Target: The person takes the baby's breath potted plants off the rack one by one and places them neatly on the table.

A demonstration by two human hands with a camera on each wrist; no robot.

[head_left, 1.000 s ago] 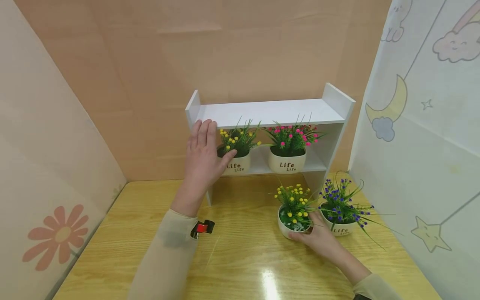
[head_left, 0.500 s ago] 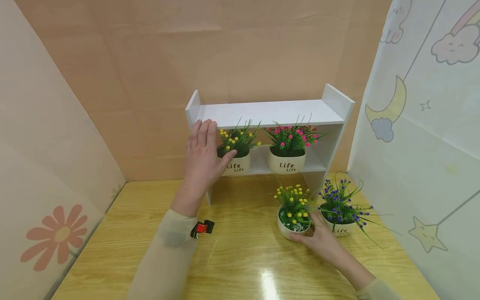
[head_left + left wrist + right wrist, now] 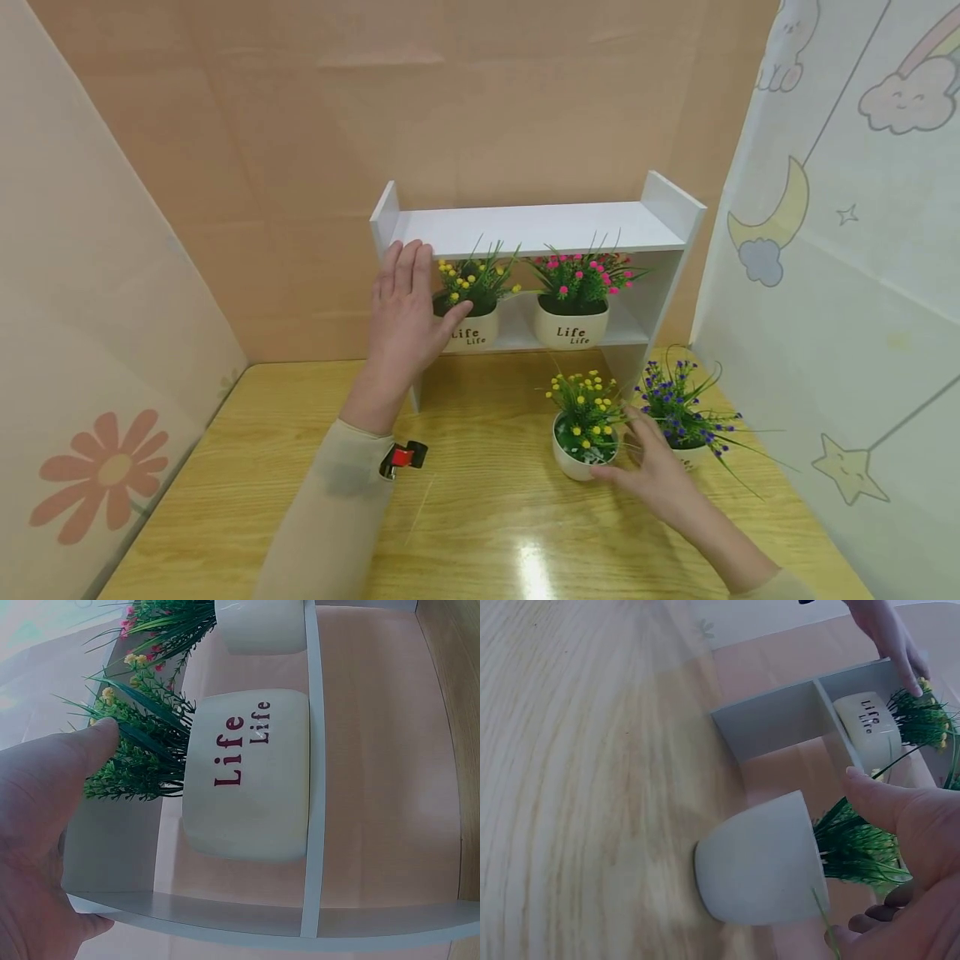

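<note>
My left hand (image 3: 401,317) rests against the left upright of a white shelf unit (image 3: 517,227), fingers straight and thumb spread in front of a yellow-flowered potted plant (image 3: 483,327). That cream pot, lettered "Life", also shows in the left wrist view, with my left thumb (image 3: 97,746) by its leaves. On the table before the shelf stands another yellow-flowered potted plant (image 3: 573,465). My right hand (image 3: 663,483) is at its right side, thumb and fingers spread apart around it, not gripping. In the right wrist view the pot (image 3: 757,862) stands upright on the table.
A pink-flowered potted plant (image 3: 572,327) stands on the middle board, right of the yellow one. A purple-flowered potted plant (image 3: 688,457) is on the table behind my right hand. Patterned walls (image 3: 795,350) flank the wooden table (image 3: 465,517).
My right hand has loosened its hold on the yellow-flowered potted plant and drawn slightly away to the right. The left hand stays in place on the shelf.
</note>
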